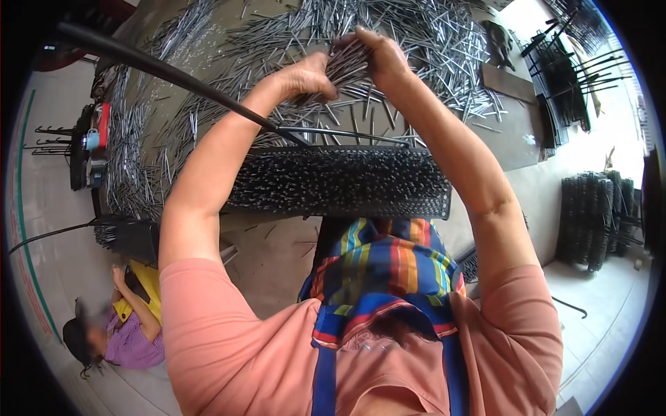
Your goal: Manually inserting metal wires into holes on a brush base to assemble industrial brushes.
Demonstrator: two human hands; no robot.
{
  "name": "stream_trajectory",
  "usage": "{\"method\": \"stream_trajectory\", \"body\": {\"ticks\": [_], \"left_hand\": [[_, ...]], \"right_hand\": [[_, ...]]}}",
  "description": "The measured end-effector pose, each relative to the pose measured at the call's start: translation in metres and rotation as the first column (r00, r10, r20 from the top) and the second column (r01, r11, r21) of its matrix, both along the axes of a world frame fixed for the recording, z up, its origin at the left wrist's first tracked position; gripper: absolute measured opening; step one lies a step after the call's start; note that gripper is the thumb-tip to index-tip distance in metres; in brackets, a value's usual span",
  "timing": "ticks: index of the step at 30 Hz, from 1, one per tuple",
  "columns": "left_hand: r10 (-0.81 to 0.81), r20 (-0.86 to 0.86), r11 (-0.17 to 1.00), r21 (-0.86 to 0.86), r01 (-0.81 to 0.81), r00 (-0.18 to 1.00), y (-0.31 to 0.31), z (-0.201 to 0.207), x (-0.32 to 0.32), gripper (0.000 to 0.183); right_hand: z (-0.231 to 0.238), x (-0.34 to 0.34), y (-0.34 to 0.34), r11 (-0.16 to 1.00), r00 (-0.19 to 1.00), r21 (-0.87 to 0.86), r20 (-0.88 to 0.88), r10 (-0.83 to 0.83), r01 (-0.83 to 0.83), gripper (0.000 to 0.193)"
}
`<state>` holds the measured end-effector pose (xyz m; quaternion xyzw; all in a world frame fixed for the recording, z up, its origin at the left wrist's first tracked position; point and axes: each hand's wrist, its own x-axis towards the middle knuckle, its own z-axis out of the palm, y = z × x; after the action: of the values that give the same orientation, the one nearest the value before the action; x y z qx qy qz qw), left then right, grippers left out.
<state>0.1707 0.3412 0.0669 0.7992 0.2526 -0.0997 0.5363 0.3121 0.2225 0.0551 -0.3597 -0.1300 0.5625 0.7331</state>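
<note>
Over the far part of the table, my left hand and my right hand close from both sides around a bundle of thin metal rods. Some of the fingers are hidden behind the bundle. Many more loose silvery rods lie in a thick spread under and around my hands. Between my forearms, nearer to me, sits a long black perforated rack, its top dense with small upright pins or rod ends. A thin black bar runs along the rack's far edge.
A dark pole slants from the upper left to the rack. A flat brown board lies at the table's right. Black racks with hooks and stacked black racks stand at right. Another person in purple and yellow is at lower left.
</note>
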Motion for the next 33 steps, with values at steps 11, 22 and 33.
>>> {"method": "stream_trajectory", "body": {"ticks": [11, 22, 33], "left_hand": [[0.573, 0.137, 0.779, 0.215, -0.589, 0.808, 0.092, -0.003, -0.094, 0.008], [0.725, 0.325, 0.648, -0.621, -0.441, 0.607, -0.170, 0.058, -0.195, 0.015], [0.423, 0.097, 0.260, -0.965, -0.019, 0.901, -0.351, -0.043, -0.191, 0.037]], "right_hand": [[-0.050, 0.037, -0.096, 0.805, -0.107, -0.312, 0.903, 0.417, 0.505, 0.077], [0.081, -0.091, -0.203, 0.999, 0.270, 0.028, 0.962, -0.023, -0.017, 0.044], [-0.001, -0.169, -0.277, 0.786, 0.546, -0.218, 0.612, 0.572, -0.579, 0.048]]}}
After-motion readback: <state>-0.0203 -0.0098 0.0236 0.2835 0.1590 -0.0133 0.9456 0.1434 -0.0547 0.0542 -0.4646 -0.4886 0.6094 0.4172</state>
